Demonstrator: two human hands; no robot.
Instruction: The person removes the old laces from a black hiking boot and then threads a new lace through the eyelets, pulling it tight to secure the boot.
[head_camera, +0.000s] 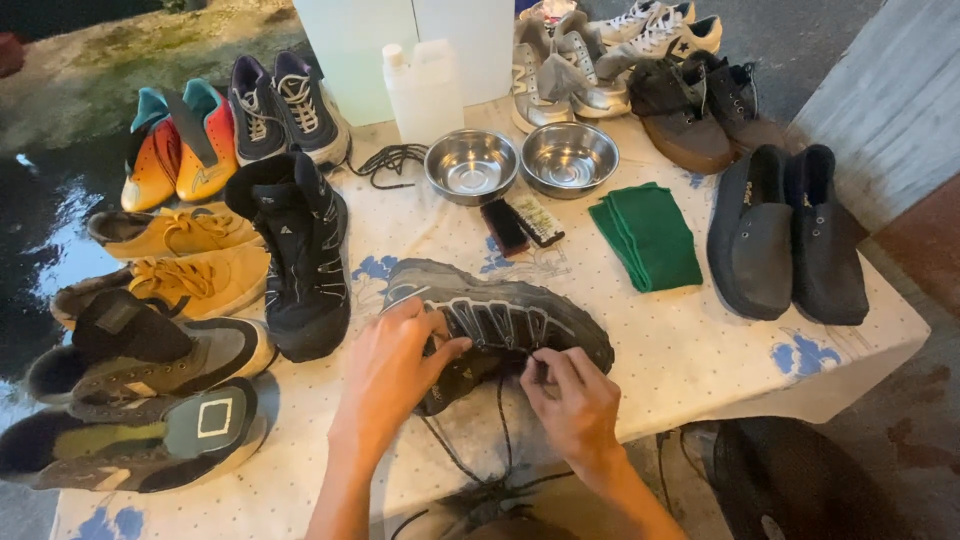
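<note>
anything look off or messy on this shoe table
A loose black lace lies tangled by the steel bowls, out of any shoe. The grey shoe under both hands lies on its side, laces trailing off the table edge.

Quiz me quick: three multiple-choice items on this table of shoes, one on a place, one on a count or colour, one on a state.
1. Where does the folded green cloth lie?
A. under the white bottle
B. between the steel bowls and the black slip-on shoes
C. on the yellow shoes

2. How many steel bowls stand on the table?
A. one
B. two
C. four

3. What are both hands doing?
A. resting flat on the cloth
B. lifting a bowl
C. working at the laces of the grey shoe

Answers: B, it lies right of the brush and left of the slip-ons. B, two bowls stand side by side. C, the left hand and right hand are on the grey shoe, with laces hanging loose.
</note>
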